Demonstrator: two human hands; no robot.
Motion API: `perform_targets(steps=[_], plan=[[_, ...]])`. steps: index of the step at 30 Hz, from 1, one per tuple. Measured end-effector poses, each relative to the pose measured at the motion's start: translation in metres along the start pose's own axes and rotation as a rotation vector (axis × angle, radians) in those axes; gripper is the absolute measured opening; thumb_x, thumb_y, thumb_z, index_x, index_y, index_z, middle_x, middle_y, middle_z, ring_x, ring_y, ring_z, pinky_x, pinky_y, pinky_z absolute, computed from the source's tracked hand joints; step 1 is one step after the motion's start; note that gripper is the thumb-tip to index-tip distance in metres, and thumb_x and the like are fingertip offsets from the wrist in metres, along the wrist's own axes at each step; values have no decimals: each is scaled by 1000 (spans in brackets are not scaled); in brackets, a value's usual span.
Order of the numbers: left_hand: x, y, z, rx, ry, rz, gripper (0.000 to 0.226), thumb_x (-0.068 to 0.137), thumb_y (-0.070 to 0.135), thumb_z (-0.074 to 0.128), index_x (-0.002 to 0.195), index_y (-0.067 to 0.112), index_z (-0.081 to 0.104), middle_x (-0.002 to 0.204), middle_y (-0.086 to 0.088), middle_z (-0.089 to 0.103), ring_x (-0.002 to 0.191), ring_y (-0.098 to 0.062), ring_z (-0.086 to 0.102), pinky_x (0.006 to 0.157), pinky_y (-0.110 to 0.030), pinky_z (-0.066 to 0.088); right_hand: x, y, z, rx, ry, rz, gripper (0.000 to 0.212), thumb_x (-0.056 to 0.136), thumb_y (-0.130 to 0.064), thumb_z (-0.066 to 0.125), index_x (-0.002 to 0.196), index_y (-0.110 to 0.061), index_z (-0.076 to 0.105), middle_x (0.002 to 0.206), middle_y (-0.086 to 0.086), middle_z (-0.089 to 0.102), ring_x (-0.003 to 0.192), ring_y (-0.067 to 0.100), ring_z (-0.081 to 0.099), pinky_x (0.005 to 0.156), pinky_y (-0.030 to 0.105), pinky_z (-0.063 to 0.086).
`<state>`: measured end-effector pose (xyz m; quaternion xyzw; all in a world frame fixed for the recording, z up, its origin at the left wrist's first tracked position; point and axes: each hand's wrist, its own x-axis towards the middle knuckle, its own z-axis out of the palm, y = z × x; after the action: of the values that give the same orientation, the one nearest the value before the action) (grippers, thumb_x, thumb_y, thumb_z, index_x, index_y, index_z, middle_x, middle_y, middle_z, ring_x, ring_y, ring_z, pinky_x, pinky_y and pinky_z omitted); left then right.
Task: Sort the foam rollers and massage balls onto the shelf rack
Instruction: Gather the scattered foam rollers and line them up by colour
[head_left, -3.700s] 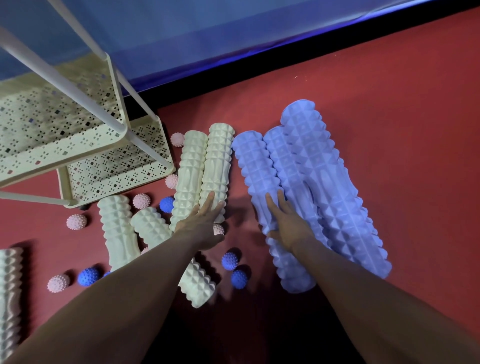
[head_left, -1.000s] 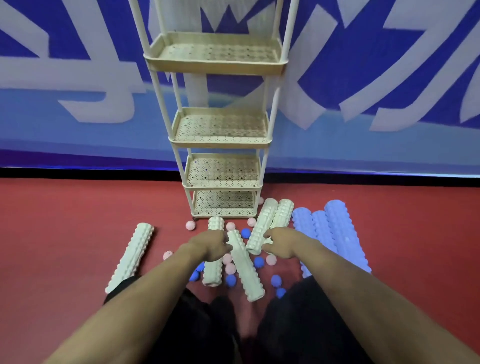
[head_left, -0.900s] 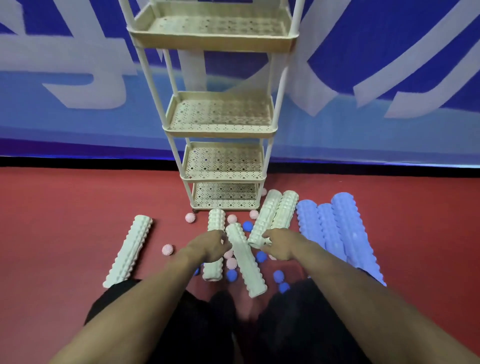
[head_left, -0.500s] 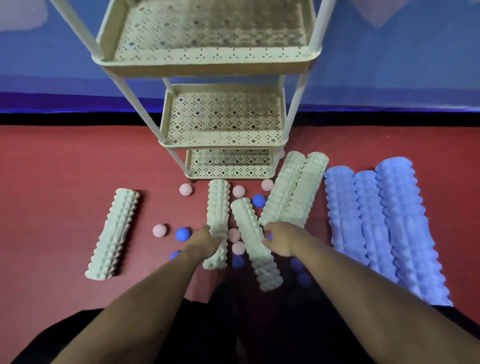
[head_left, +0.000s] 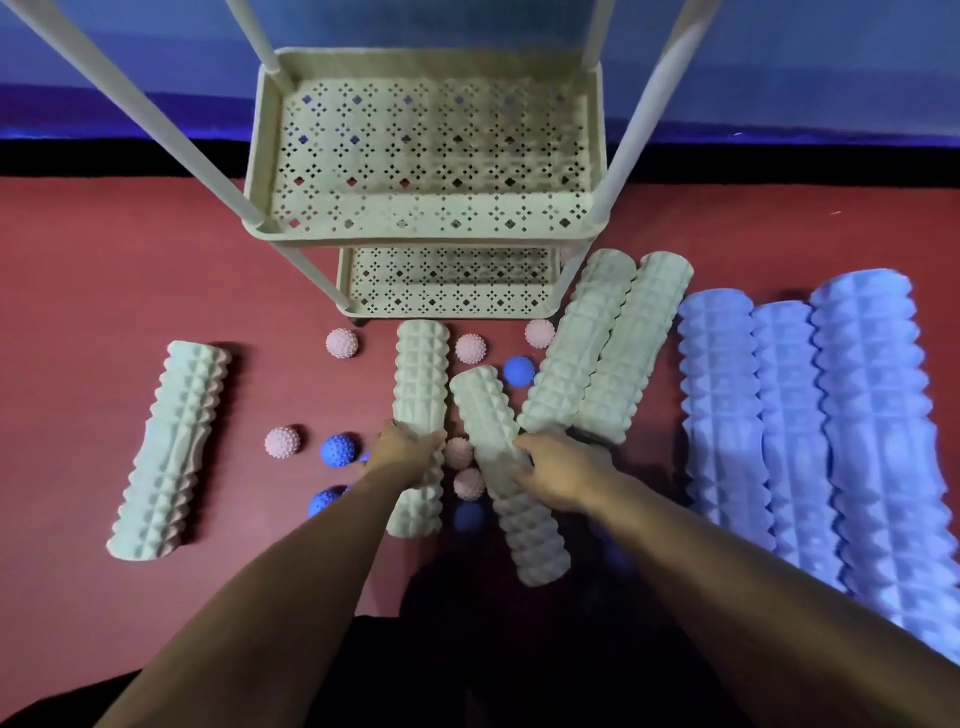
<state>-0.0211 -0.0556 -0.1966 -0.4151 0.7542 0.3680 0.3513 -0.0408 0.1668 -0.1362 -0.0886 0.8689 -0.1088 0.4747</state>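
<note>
The left hand (head_left: 402, 451) curls around a cream roller (head_left: 421, 384) in the middle of the frame. The right hand (head_left: 558, 467) curls around the slanted cream roller (head_left: 498, 457) just beside it. Both rollers lie on the red floor (head_left: 104, 291), below the shelf rack (head_left: 426, 228) at the top middle.

I think the step is to lift these two. It would be best to grip near the middle so they stay level, then lift straight up, because pink balls (head_left: 460, 452) sit between them and could roll away.

The rack's poles (head_left: 631, 130) slant in at both sides, so the rollers should go in between them. Blue rollers (head_left: 789, 415) fill the right side. The left side has more open floor.
</note>
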Motion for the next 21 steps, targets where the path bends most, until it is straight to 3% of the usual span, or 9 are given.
perform_targets(steps=[3, 5, 8, 10, 13, 16, 21], plan=[[-6, 7, -3, 0, 1, -5, 60, 71, 46, 78, 108, 12, 47, 97, -7, 66, 76, -27, 71, 65, -38, 62, -2, -4, 1, 52, 12, -3, 23, 98, -46, 44, 82, -29, 39, 96, -4, 50, 87, 20, 53, 56, 28, 27], [-11, 8, -8, 26, 6, 1, 55, 72, 45, 78, 104, 12, 49, 97, -7, 66, 73, -23, 67, 56, -30, 54, -2, -6, 3, 111, 9, -17, 18, 98, -46, 45, 94, -29, 46, 99, -2, 56, 94, 24, 59, 66, 32, 40], [-19, 9, -17, 4, -25, 15, 57, 75, 51, 78, 104, 7, 59, 94, -10, 71, 66, -23, 68, 49, -28, 51, -12, -11, -4, 108, 2, -33, 44, 100, -48, 45, 137, -26, 50, 128, 3, 60, 116, 28, 59, 83, 34, 44], [-34, 10, -24, -57, -59, 16, 59, 74, 54, 78, 104, 7, 61, 82, -10, 73, 60, -24, 71, 48, -29, 57, -24, -14, -12, 106, 22, -27, 51, 101, -48, 46, 147, -27, 43, 140, 2, 54, 125, 26, 54, 84, 32, 38], [-59, 9, -35, -90, -115, 42, 46, 83, 47, 75, 102, 8, 61, 78, -5, 70, 56, -20, 66, 40, -20, 47, -44, -17, -24, 150, 25, -25, 58, 99, -50, 48, 153, -28, 37, 150, 3, 48, 134, 25, 48, 103, 36, 41], [-86, 13, -44, -92, -143, 113, 50, 80, 51, 74, 103, 8, 63, 83, -4, 67, 67, -21, 62, 57, -27, 50, -70, -20, -40, 255, 45, -16, 57, 98, -49, 52, 149, -25, 43, 146, 3, 54, 129, 23, 53, 105, 33, 42], [-147, 26, -48, -214, -252, 191, 73, 57, 62, 83, 108, 13, 64, 94, -7, 78, 85, -29, 75, 85, -47, 61, -122, -28, -60, 550, 209, -42, 46, 97, -41, 59, 135, -15, 58, 127, 5, 68, 110, 22, 66, 95, 31, 48]])
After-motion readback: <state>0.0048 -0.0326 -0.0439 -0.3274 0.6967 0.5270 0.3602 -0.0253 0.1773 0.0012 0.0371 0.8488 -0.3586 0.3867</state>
